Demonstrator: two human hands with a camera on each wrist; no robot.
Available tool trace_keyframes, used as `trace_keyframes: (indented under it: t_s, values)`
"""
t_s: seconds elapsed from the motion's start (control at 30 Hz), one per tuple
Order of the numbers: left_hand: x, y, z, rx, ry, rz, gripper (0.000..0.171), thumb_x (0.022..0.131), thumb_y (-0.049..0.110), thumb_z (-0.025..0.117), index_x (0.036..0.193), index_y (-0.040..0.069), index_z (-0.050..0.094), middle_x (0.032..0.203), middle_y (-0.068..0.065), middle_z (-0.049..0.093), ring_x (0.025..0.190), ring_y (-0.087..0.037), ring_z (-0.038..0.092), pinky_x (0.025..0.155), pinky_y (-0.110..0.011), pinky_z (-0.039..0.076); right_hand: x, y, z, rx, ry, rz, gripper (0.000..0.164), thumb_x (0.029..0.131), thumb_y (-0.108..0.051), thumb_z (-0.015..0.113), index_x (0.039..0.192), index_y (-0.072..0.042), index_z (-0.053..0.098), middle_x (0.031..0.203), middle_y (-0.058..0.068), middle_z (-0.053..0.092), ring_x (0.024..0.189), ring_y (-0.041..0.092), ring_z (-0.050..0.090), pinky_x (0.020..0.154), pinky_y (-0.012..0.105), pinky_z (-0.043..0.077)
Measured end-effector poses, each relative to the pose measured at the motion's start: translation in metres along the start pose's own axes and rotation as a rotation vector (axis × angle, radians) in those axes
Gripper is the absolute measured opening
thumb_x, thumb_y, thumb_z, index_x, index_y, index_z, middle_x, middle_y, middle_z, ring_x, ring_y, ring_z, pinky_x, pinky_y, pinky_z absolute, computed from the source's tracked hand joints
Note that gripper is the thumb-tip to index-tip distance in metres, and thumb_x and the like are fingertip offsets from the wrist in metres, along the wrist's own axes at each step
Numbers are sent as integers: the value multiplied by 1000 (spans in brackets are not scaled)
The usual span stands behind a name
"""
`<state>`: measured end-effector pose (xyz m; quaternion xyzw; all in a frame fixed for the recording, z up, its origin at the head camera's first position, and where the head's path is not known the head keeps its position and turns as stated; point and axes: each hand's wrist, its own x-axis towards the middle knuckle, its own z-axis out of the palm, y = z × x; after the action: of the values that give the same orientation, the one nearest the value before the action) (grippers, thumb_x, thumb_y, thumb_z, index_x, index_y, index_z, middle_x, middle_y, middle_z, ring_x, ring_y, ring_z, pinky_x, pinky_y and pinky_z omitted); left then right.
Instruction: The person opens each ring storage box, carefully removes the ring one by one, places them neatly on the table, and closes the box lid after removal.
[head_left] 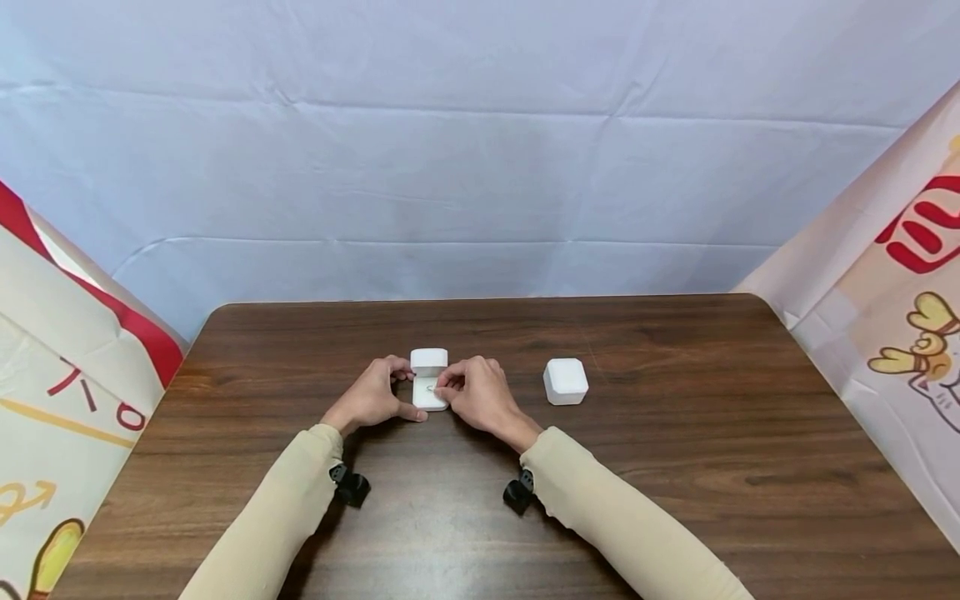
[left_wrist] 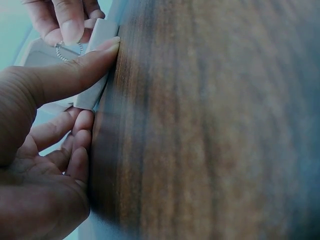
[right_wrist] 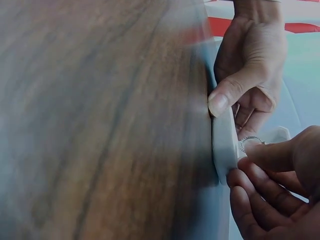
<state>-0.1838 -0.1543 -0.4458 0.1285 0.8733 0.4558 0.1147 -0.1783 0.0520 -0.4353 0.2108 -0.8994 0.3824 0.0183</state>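
Beige sleeves (head_left: 630,517) flank an open ring box (head_left: 427,402); the left hand (head_left: 375,396) clasps it, thumb opposing fingers, while the right hand (head_left: 480,393) pinches a studded ring (left_wrist: 59,52) at its base, seemingly seating or freeing it; next calls for steadiness.

White boxes (head_left: 566,381), silvery ring (left_wrist: 59,53), beige sleeves (head_left: 630,517), dark-brown grained tabletop (head_left: 675,417), pale-blue backdrop (head_left: 450,183), red-striped cream cloth (head_left: 75,308).

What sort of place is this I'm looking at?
Probably an improvised indoor recording corner: a creased, plain pale sheet fills the background, printed sheets flank both sides, and a wood-grain table stands between them.
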Motion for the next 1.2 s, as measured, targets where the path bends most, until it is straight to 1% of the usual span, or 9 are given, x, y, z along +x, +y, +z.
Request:
trace_keyframes:
  t_s: [0.2,0.47,0.73,0.97,1.2]
  values:
    - [0,-1,-1,5,-1,1,51,66,7,96,107,-2,66,110,-13,60,103,-29,57,96,-45,45,-3,-1,-4,39,-12,6,12,87,-12,81,76,-15,76,68,-11,67,62,1,60,67,27,49]
    - [0,-2,-1,2,-4,-4,51,66,8,96,105,-1,65,108,-12,60,102,-28,56,95,-45,44,-10,-2,-8,90,-59,17,14,88,-11,80,77,-16,74,69,-10,66,63,6,62,63,25,51]
    - [0,-1,0,-7,-4,1,52,66,7,96,107,-2,65,108,-12,60,103,-29,56,95,-45,44,-17,-2,-13,121,-164,-2,14,89,-10,78,78,-16,72,70,-9,64,63,6,60,63,25,51]
    - [0,-1,0,-2,-2,13,52,66,7,96,106,-1,66,107,-12,60,103,-28,56,95,-45,44,-24,-3,-16,110,-248,-24,14,90,-11,77,78,-16,71,68,-10,64,62,5,60,63,26,50]
    - [1,-2,0,3,1,7,53,66,8,96,107,-2,65,108,-12,60,103,-29,56,96,-45,44,-31,-3,-17,84,-293,-51,15,90,-13,78,78,-17,70,67,-10,63,61,5,59,62,26,49]
